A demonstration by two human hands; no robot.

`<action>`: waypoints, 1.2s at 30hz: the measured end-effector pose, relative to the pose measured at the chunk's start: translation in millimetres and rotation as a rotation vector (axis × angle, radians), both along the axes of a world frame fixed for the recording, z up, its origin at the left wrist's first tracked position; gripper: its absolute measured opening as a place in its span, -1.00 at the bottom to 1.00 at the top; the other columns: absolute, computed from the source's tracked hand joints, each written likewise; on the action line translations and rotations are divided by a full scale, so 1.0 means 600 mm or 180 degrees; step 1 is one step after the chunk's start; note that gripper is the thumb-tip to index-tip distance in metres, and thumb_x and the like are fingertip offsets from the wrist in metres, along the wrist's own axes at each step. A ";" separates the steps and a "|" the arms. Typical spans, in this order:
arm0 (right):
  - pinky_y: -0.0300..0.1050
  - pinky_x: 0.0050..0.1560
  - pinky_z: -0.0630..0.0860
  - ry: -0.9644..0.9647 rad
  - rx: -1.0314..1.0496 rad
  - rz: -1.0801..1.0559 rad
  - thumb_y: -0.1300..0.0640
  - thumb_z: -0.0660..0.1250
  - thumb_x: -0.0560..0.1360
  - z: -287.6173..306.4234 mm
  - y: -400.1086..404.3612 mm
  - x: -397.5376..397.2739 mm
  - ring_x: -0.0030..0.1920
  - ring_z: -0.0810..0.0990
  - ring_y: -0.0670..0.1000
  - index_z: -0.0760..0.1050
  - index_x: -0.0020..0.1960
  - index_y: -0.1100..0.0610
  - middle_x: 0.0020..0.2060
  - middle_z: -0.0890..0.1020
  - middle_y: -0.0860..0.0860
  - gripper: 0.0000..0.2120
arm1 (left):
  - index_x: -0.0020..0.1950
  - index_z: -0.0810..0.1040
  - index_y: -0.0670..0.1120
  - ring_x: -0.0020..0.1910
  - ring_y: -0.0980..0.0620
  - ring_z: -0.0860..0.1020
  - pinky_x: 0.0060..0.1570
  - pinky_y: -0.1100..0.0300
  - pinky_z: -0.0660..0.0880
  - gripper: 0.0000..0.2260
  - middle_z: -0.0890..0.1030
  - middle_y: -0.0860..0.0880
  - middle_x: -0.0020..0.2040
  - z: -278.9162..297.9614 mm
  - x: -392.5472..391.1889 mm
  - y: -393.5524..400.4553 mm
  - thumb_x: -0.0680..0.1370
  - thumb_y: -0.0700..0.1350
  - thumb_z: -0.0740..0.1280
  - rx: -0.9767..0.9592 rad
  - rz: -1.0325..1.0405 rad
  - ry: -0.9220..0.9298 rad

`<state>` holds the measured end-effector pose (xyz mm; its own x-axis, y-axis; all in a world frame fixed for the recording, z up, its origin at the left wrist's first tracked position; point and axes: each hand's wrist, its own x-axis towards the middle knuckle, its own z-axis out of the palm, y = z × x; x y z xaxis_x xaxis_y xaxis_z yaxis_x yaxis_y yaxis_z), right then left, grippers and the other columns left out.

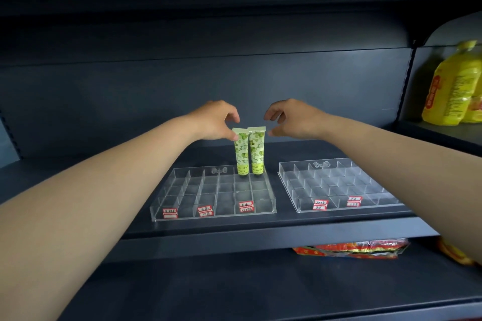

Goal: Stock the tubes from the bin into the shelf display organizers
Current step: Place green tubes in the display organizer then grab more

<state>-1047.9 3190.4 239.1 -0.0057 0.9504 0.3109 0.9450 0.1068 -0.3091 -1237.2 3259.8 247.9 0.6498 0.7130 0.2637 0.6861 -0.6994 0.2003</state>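
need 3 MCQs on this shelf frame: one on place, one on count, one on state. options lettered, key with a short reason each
1. Where do the green tubes stand?
A. Front row of the right organizer
B. Back row of the left organizer, at its right end
C. Flat on the shelf between the organizers

2. How many tubes stand in the organizers?
A. Two
B. Four
C. None

3. What is the left hand doing?
A. Resting flat on the shelf
B. Gripping a yellow bottle
C. Touching the top of the left tube with its fingertips

Key:
1 B: both tubes stand upright, side by side, in the rear right compartments of the left organizer.
2 A: only two tubes show; the right organizer holds none.
3 C: thumb and fingertips meet the left tube's crimped top, while the right hand hovers apart from the tubes, holding nothing.
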 end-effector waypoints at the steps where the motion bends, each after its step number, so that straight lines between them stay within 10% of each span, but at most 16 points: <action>1: -0.24 0.02 0.34 -0.0083 0.0028 -0.0027 0.07 0.42 0.45 0.001 -0.009 -0.001 0.10 0.47 -0.03 0.45 0.27 0.12 0.17 0.51 0.04 -0.58 | 0.25 0.48 -0.05 0.23 0.02 0.43 0.09 0.20 0.34 -0.59 0.48 -0.01 0.25 0.001 -0.004 -0.008 0.43 -0.04 0.46 0.0097 0.0029 0.0072; 8: -0.03 0.39 0.24 -0.0490 0.0019 -0.0005 -0.08 0.44 0.40 -0.014 -0.099 -0.029 0.44 0.21 0.06 0.23 0.45 0.03 0.43 0.29 0.03 -0.30 | 0.37 0.34 0.01 0.36 -0.03 0.27 0.30 0.04 0.32 -0.40 0.35 -0.02 0.33 -0.016 -0.040 -0.089 0.39 0.06 0.47 0.0360 0.0095 0.0507; 21: -0.07 0.33 0.32 -0.0901 0.0275 0.0538 0.00 0.45 0.39 -0.207 -0.275 -0.089 0.31 0.36 0.06 0.32 0.38 0.07 0.28 0.39 0.02 -0.38 | 0.19 0.51 -0.02 0.22 0.00 0.40 0.17 0.10 0.35 -0.63 0.47 0.02 0.18 -0.182 -0.119 -0.256 0.42 0.04 0.44 0.0449 -0.0377 0.0092; 36: -0.06 0.37 0.29 -0.0158 -0.1179 0.0314 -0.02 0.37 0.45 -0.556 -0.362 -0.115 0.38 0.28 0.01 0.29 0.40 0.02 0.34 0.34 -0.02 -0.44 | 0.26 0.46 0.00 0.33 0.04 0.35 0.26 0.14 0.31 -0.62 0.40 0.05 0.31 -0.565 -0.132 -0.344 0.47 0.01 0.39 -0.1270 -0.0486 0.0754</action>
